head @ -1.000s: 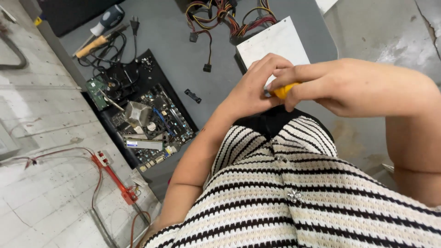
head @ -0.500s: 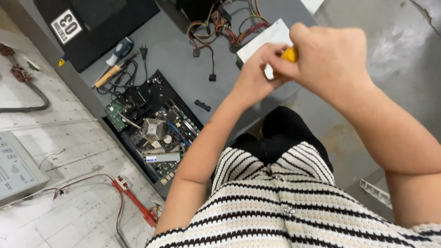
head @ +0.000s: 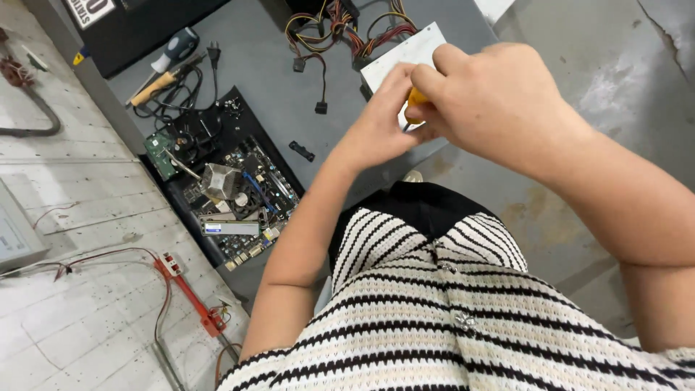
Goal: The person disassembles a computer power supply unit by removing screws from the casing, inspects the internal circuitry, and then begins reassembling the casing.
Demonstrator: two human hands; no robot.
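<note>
My right hand (head: 499, 98) is closed around a yellow-handled screwdriver (head: 415, 101), of which only a bit of the handle shows between my fingers. My left hand (head: 384, 123) is pressed against it from the left, fingers curled at the tool's tip, which is hidden. Both hands hover over a white metal box (head: 409, 51) with a bundle of coloured cables (head: 340, 22) coming out of it, lying on the grey table (head: 260, 65). I cannot see what the tip touches.
A computer motherboard (head: 232, 192) lies in a black tray at the table's left edge. Two more screwdrivers (head: 163, 72) and a black power cord (head: 184, 94) lie behind it. A small black part (head: 302, 150) sits mid-table. A red cabled device (head: 192, 297) lies on the tiled floor.
The view has shifted, bringing the table and motherboard closer and lower in frame. My hands stay together on the screwdriver, now slightly lower over the white box.
</note>
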